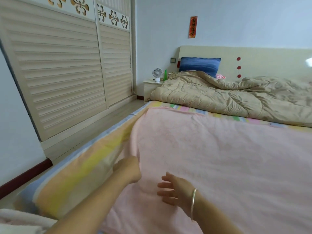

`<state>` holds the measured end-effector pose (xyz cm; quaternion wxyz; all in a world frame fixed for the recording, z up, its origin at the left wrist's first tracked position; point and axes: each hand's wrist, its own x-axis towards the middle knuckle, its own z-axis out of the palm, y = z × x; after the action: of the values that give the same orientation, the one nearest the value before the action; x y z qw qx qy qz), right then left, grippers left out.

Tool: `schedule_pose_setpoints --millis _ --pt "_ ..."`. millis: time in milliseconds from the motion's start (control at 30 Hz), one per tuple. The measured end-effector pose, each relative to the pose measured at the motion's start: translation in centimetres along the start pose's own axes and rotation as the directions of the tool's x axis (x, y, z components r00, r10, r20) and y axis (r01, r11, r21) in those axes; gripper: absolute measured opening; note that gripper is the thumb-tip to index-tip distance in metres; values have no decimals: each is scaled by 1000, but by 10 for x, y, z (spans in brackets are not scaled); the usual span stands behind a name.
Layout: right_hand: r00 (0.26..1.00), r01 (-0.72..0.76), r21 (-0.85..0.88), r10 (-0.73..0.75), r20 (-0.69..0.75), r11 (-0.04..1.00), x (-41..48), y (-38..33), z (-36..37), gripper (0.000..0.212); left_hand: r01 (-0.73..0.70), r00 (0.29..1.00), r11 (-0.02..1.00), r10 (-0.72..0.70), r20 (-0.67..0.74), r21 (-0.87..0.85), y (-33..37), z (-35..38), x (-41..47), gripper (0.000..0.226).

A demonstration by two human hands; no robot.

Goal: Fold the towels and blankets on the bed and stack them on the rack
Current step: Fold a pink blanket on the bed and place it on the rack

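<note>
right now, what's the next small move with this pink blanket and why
Probably grip the edge of the pink blanket with the right hand: the blanket lies spread and unfolded, the left hand is at its left edge, and the right is open, holding nothing.

One blanket (219,157), one quilt (228,97), one pillow (200,65), one fan (157,73), one bottle (165,75), three red dots (238,67), two hands: left hand (129,169), right hand (172,190).

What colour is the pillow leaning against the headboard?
The pillow is blue, seen best in the head view, behind the tan quilt.
</note>
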<state>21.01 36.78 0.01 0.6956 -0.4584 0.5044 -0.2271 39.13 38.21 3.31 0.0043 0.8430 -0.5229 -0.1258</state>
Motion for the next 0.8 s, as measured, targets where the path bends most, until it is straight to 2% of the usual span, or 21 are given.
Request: schedule_pose_setpoints --millis 100,133,200,267,300,400,467,567,633,800 --pt "996 -17 203 34 -81 979 -22 -3 -61 46 -292 955 949 295 10 -120 76 4 -19 9" --pt "993 -10 247 38 -112 969 -28 -2 -84 51 -380 921 908 389 15 -174 104 11 -27 18" --pt "988 -5 293 49 -144 956 -43 4 -140 58 -507 827 785 560 58 -356 161 30 -52 16" --pt "988 -25 257 63 -139 966 -63 9 -203 55 -570 711 659 695 108 -491 224 53 -82 18" --pt "987 -41 207 72 -144 978 -71 10 -230 50 -596 670 616 735 105 -515 248 64 -96 27" --pt "964 -59 19 62 -259 998 -97 18 -316 27 -648 588 516 806 61 -561 331 95 -128 43" --pt "927 -56 -51 33 -374 997 -114 26 -372 16 -621 546 453 836 61 -640 383 112 -143 38" --pt "882 -30 -44 6 -471 999 -138 39 -446 21 -552 494 412 862 113 -725 454 133 -168 18" --pt "855 9 -22 -19 -518 1000 -155 47 -494 24 -568 465 388 879 106 -726 501 143 -189 15" --pt "827 73 5 -58 -559 997 -208 65 -605 20 -552 453 350 888 80 -757 610 173 -240 20"
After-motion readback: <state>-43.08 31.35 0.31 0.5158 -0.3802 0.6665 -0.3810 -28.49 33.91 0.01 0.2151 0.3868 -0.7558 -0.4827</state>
